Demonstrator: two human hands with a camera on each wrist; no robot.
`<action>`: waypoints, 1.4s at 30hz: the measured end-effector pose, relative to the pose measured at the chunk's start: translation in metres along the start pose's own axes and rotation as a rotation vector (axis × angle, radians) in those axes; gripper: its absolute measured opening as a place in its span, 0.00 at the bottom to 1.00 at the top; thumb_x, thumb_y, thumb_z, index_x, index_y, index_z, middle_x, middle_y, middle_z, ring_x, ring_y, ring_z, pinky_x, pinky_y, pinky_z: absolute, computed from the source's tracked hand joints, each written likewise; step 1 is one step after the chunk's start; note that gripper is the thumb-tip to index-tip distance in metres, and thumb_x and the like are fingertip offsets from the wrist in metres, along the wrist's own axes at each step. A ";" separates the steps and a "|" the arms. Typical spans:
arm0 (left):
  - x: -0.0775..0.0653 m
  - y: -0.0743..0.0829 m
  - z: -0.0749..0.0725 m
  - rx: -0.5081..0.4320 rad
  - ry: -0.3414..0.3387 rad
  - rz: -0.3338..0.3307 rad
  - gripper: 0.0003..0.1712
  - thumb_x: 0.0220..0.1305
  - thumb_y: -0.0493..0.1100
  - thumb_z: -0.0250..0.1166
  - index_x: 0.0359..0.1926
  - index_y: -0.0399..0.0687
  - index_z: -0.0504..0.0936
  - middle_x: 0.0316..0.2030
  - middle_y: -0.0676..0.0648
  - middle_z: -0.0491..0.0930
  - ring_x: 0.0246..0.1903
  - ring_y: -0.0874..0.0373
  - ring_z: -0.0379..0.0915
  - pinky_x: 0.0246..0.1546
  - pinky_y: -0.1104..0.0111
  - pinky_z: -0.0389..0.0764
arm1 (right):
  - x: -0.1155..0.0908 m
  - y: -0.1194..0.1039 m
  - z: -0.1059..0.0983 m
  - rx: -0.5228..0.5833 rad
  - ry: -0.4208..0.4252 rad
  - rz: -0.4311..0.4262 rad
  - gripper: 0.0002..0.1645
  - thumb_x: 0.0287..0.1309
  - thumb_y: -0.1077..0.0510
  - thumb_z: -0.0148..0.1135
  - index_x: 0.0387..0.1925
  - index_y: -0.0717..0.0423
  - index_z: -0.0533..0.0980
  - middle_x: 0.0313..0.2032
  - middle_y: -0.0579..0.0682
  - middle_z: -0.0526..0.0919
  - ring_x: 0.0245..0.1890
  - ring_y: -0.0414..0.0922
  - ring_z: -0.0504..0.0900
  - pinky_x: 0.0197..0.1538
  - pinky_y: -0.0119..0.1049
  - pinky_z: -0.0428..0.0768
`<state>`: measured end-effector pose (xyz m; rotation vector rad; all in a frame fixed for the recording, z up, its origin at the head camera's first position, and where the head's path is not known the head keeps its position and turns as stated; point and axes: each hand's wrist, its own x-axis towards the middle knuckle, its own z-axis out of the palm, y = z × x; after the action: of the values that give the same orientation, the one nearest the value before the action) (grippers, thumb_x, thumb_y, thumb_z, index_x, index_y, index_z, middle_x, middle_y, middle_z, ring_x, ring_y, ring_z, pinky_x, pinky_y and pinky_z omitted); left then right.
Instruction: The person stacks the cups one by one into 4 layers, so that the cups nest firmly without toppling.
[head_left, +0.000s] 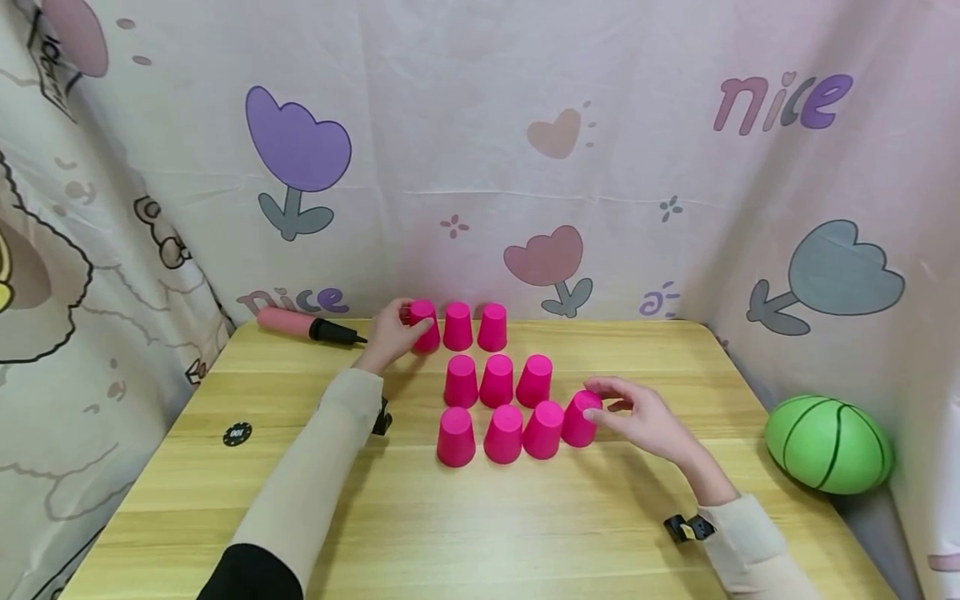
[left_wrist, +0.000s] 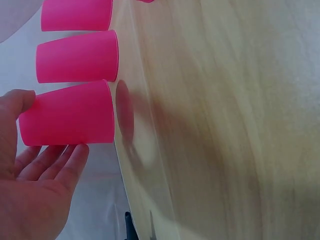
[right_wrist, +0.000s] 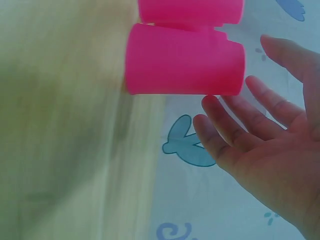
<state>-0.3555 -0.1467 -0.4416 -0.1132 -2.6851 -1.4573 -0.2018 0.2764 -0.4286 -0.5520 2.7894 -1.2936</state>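
Pink cups stand upside down in three rows: three at the back, three in the middle [head_left: 497,382] and several in front [head_left: 503,435]. My left hand [head_left: 393,332] grips the leftmost back cup [left_wrist: 67,115], thumb on one side and fingers on the other. In the left wrist view its rim is close over the tabletop, with a shadow beside it. At the right end of the front row, my right hand [head_left: 637,417] is around the last cup [right_wrist: 185,62], fingers loosely spread. The right wrist view shows fingertips right at that cup's side and the thumb apart from it.
On the wooden table [head_left: 465,533], a pink and black hand pump [head_left: 307,326] lies at the back left. A black round chip marked 100 [head_left: 237,433] is at the left. Beyond the right edge sits a green ball [head_left: 828,446]. A printed curtain [head_left: 420,125] hangs behind.
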 end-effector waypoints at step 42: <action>0.004 -0.002 -0.002 0.081 -0.081 -0.028 0.32 0.73 0.48 0.67 0.69 0.36 0.69 0.66 0.32 0.76 0.67 0.36 0.74 0.70 0.47 0.77 | -0.006 0.019 0.008 0.082 0.002 0.074 0.33 0.63 0.52 0.76 0.67 0.56 0.77 0.57 0.54 0.87 0.56 0.52 0.84 0.52 0.31 0.85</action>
<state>-0.3594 -0.1491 -0.4416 -0.1328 -2.8165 -1.3773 -0.2008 0.2836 -0.4486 -0.4402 2.7154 -1.3871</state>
